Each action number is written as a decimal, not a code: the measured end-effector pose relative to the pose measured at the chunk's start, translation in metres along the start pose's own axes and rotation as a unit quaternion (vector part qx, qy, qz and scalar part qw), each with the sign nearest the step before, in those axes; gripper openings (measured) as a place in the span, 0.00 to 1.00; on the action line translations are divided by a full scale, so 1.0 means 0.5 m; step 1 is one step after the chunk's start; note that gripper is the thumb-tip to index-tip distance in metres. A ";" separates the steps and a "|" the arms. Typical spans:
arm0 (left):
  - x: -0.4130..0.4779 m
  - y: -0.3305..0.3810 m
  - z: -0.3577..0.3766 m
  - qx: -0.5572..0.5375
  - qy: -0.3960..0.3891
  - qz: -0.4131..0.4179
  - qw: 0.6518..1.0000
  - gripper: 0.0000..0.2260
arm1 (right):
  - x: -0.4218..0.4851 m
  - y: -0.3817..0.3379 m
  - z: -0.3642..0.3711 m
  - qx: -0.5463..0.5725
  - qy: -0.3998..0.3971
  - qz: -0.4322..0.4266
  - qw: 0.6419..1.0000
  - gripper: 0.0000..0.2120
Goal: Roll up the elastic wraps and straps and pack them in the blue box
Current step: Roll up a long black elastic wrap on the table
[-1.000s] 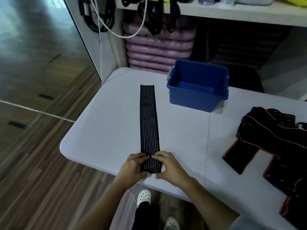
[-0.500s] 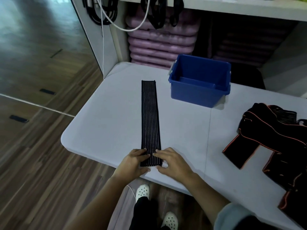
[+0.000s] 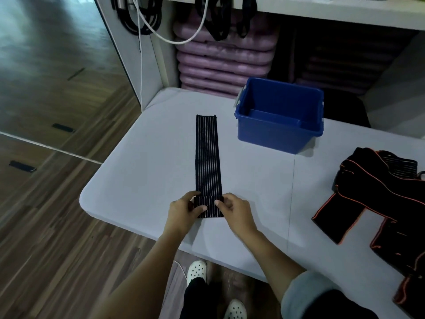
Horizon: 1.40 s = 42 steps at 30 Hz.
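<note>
A black elastic wrap [image 3: 208,157] with thin pale stripes lies flat on the white table [image 3: 142,171], running lengthwise away from the person, its far end square and just left of the blue box [image 3: 278,134] without touching it. The near end of the wrap is turned over on itself into a short fold close to the table's front edge, and both hands meet there. The left hand [image 3: 184,211] grips the fold from the left side: its fingers curl over the top of the fold at the left edge and the thumb [image 3: 202,209] lies across the striped face, so the cloth sits pinched between them. The right hand [image 3: 235,212] takes the right edge, fingertips [image 3: 218,202] bent in and nipping the corner of the fold; whether its thumb is under the cloth cannot be told. The rest of the wrap stretches out beyond the fingers, untouched and unrolled. The blue box stands open near the table's far side. To the right, well apart from the hands, lies a heap of black straps with orange edging [image 3: 379,203]. Stacked purple mats [image 3: 225,63] fill the shelf behind the table.
</note>
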<state>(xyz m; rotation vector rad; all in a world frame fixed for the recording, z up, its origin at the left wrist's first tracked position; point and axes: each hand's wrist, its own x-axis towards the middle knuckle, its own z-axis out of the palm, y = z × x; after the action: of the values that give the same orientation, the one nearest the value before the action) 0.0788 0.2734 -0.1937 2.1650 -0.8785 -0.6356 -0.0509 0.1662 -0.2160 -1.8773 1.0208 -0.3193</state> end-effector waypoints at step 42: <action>0.169 -0.042 -0.039 0.197 -0.088 0.235 0.948 0.33 | 0.158 -0.015 -0.061 -0.145 -0.098 -0.165 0.971 0.29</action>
<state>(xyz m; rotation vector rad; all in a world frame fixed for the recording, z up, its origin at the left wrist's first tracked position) 0.1544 0.2299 -0.2117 2.1310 -1.6727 -0.4388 -0.0161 0.0888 -0.2089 -2.2979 0.6450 -0.1766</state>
